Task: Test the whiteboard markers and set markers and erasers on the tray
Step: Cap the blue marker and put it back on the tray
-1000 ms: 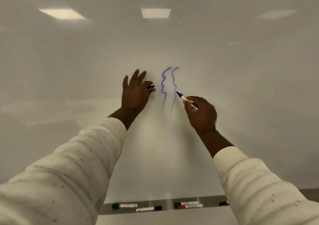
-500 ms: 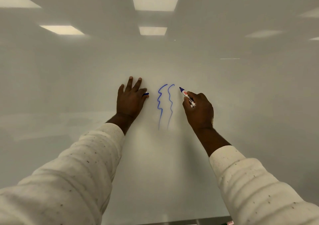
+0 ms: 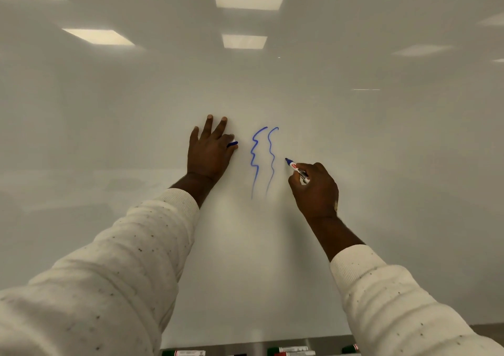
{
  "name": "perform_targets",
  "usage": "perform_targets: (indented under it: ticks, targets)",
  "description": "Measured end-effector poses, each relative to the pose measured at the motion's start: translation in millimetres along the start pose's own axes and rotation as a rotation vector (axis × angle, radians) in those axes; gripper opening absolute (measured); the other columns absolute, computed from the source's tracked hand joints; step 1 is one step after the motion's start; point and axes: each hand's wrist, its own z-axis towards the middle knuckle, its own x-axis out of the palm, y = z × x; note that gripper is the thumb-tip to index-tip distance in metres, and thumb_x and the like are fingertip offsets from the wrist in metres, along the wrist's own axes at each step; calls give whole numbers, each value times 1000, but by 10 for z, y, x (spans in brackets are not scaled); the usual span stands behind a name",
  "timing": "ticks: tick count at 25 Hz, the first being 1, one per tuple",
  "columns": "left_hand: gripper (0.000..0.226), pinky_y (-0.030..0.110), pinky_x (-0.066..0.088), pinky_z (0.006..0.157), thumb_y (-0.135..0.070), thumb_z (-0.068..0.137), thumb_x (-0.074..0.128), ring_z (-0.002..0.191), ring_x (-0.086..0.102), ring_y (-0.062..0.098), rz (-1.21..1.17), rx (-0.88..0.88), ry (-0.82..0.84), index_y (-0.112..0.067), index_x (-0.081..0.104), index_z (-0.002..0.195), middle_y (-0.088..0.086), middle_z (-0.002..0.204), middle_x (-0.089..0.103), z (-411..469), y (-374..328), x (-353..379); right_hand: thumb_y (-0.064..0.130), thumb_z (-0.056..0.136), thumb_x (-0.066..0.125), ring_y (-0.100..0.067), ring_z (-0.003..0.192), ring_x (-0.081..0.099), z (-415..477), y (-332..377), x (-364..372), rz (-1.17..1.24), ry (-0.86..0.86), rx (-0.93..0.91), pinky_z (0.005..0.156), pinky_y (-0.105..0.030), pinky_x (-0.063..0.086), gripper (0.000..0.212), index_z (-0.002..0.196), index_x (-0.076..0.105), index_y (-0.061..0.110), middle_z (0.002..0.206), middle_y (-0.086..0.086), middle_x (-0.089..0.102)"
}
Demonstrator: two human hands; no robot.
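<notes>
Fingers (image 3: 313,171) of the right hand (image 3: 316,189) are curled tight round a white-barrelled blue whiteboard marker (image 3: 297,170). It is uncapped, with its tip aimed up and left at the glossy white whiteboard (image 3: 381,164); whether the tip touches the surface I cannot tell. Just left of the tip, two wavy blue lines (image 3: 256,159) run side by side near the board's middle. Beyond them the left hand (image 3: 210,152) lies flat on the board, fingers straight, a small blue marker cap (image 3: 233,144) pinched between thumb and forefinger. Along the board's bottom edge a grey metal tray (image 3: 231,346) carries green-capped and red-capped markers (image 3: 289,351). Cream knitted sleeves (image 3: 109,274) cover both arms.
</notes>
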Motion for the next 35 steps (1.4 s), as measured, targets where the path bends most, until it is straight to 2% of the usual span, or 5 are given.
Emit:
perform_targets:
  ticks: [9, 12, 15, 32, 35]
  targets:
    - [28, 47, 23, 113, -39, 94, 58, 143, 33, 20, -69, 55, 141, -21, 71, 111, 0, 143, 52, -393, 18, -59, 32, 86, 66, -14, 89, 64, -769, -209, 14, -38, 345, 79, 71, -22, 41, 19, 103, 72, 30, 97, 8, 68]
    - [34, 41, 42, 91, -47, 89, 54, 105, 64, 25, -106, 118, 89, -22, 75, 99, 1, 101, 73, -810, 19, -22, 31, 88, 66, -14, 92, 62, -963, -273, 79, 41, 320, 31, 78, -26, 47, 24, 111, 71, 28, 100, 9, 69]
    - [42, 33, 45, 72, -55, 86, 47, 72, 66, 25, -159, 89, 186, -27, 75, 97, 0, 77, 72, -1300, -40, 50, 26, 86, 71, -20, 90, 62, -1160, -348, 177, 17, 300, -28, 79, -39, 50, 25, 111, 72, 26, 94, 5, 71]
    - [22, 15, 30, 58, -38, 93, 60, 62, 56, 11, -282, -75, 609, -26, 72, 106, -5, 80, 73, -2766, -361, 125, 24, 86, 71, -13, 99, 58, -2265, -486, 392, 77, 567, -17, 84, -24, 23, 19, 105, 71, 29, 100, 12, 70]
    - [21, 24, 37, 61, -39, 93, 59, 62, 57, 15, -254, -101, 646, -27, 72, 104, -4, 79, 72, -2944, -387, 97, 22, 85, 72, -15, 96, 57, -2400, -502, 415, 64, 611, -32, 82, -27, 26, 19, 103, 73, 27, 99, 10, 68]
